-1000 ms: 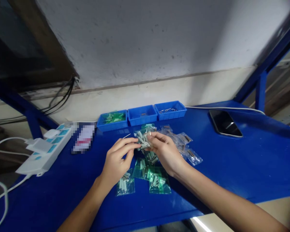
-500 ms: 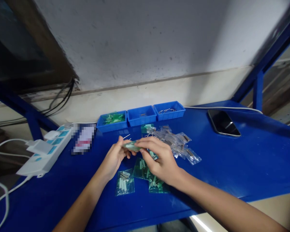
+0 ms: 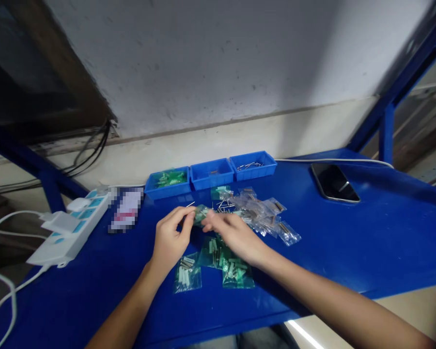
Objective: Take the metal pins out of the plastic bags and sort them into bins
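Observation:
Between both hands is a small green plastic bag (image 3: 201, 213) with pale pieces in it. My left hand (image 3: 172, 232) pinches its left side between thumb and fingers. My right hand (image 3: 236, 235) is closed at the bag's right side, its fingertips partly blurred. Just below lie green bags of white plugs and screws: one bag (image 3: 188, 274) at the left, another bag (image 3: 212, 251) in the middle and a third bag (image 3: 238, 272) under my right wrist. Behind my right hand spreads a pile of clear bags (image 3: 263, 213) with metal pieces. Loose metal pins (image 3: 225, 206) lie beside that pile.
Three blue bins stand at the back: a left bin (image 3: 148, 186) with green bags, a middle bin (image 3: 212, 182) and a right bin (image 3: 256, 172) with metal rods. A phone (image 3: 334, 182) lies at the right. A white power strip (image 3: 63, 242) with cables sits at the left.
My left hand has turned over, from palm-up under the bag to pinching it from above. The bag now stands more upright, and my right fingers have drawn in at its right side.

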### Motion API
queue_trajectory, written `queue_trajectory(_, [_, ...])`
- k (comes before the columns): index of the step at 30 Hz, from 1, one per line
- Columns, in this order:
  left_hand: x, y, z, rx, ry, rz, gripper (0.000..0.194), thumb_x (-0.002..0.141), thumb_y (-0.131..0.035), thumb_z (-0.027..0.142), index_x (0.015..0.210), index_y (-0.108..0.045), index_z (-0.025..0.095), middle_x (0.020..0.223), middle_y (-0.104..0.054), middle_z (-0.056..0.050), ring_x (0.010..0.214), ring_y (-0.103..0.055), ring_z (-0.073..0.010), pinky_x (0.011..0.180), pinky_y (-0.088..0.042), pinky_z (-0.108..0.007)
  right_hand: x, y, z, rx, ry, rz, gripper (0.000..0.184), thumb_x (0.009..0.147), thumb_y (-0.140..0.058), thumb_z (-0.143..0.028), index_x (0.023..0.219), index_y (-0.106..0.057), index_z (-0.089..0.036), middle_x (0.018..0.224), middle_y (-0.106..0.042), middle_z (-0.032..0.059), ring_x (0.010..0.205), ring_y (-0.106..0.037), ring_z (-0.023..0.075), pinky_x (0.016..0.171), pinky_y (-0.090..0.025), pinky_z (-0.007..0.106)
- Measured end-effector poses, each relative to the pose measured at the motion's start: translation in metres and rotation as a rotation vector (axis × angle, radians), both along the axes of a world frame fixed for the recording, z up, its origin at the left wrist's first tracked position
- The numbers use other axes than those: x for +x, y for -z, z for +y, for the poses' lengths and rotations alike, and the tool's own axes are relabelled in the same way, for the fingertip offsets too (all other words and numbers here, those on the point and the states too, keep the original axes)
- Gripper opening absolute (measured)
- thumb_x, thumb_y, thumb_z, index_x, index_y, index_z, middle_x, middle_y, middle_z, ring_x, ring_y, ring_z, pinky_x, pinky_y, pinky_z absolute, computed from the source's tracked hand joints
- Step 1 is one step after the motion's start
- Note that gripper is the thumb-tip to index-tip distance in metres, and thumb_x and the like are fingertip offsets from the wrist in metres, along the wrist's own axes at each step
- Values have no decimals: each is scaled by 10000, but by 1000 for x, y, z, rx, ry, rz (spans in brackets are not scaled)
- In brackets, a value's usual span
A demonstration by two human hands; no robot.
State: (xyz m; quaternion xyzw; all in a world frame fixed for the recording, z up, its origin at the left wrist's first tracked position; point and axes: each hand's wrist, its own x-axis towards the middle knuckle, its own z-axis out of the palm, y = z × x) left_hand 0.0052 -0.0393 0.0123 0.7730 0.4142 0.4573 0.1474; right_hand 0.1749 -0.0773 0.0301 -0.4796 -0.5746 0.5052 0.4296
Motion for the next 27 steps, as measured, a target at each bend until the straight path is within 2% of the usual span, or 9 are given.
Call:
queue_trajectory(2, [2, -2, -3, 100, 67, 58, 137, 844, -544, 137, 898, -666, 170, 872, -670, -40, 797, -616, -147, 743, -466, -249, 2, -1, 6, -270, 34, 300, 542, 855, -385, -600, 760, -659, -142, 777, -681, 94, 766, -640, 189, 786, -470, 352])
queue_trajectory(3, [3, -3, -5, 128, 103, 70, 146, 842, -546, 121, 905, -666, 174, 895, -671, -45, 837, -618, -153, 772, -467, -257, 3, -2, 9, -340, 53, 410, 521, 836, -425, -603, 745, -647, -140, 754, -677, 90, 730, -637, 175, 775, -472, 340])
queue_trajectory(6, [5, -5, -7, 149, 184, 93, 162, 831, -557, 101, 917, -668, 183, 923, -670, -55, 898, -614, -170, 818, -468, -284, 6, 1, 14, -347, 60, 543, 346, 775, -599, -475, 699, -626, -139, 686, -656, 65, 638, -609, 141, 744, -474, 313])
queue_trajectory(11, [6, -10, -8, 53, 194, 105, 148, 849, -541, 167, 891, -681, 188, 926, -660, -68, 900, -609, -192, 819, -459, -298, 5, 11, 15, -136, 117, 363, 154, 748, -610, -289, 747, -661, -145, 619, -595, 1, 586, -543, 111, 655, -464, 266])
queue_trajectory(15, [6, -11, -7, -212, 154, 13, 241, 879, -505, 326, 855, -702, 190, 873, -673, -67, 826, -611, -196, 754, -450, -277, 1, 13, 12, 96, 105, 152, 200, 800, -522, -236, 890, -679, -152, 719, -655, 14, 625, -561, 121, 611, -449, 253])
queue_trajectory(19, [5, -5, -2, -605, 180, -201, 542, 891, -358, 543, 796, -706, 139, 742, -676, -86, 647, -583, -170, 565, -412, -249, -1, 11, 7, 299, 129, -33, 250, 809, -491, -170, 976, -677, -184, 893, -689, 45, 774, -611, 158, 677, -475, 291])
queue_trajectory(21, [6, -4, -1, -742, 218, -277, 562, 874, -372, 572, 793, -697, 121, 735, -677, -92, 621, -575, -156, 541, -395, -239, -1, 11, 5, 393, 118, -107, 264, 804, -494, -139, 984, -679, -195, 923, -688, 49, 821, -616, 167, 725, -484, 315])
queue_trajectory(24, [8, -6, -2, -817, 243, -373, 443, 838, -497, 520, 785, -679, 119, 743, -676, -82, 629, -574, -143, 558, -396, -230, 1, 12, 5, 520, 84, -159, 295, 811, -490, -118, 1030, -666, -208, 959, -682, 51, 888, -618, 173, 796, -491, 339])
queue_trajectory(27, [9, -9, -4, -856, 259, -446, 456, 832, -489, 541, 756, -669, 129, 727, -670, -72, 629, -568, -140, 564, -392, -231, 6, 12, 5, 609, 60, -214, 339, 810, -476, -93, 1081, -649, -199, 1046, -659, 71, 971, -609, 175, 860, -486, 344])
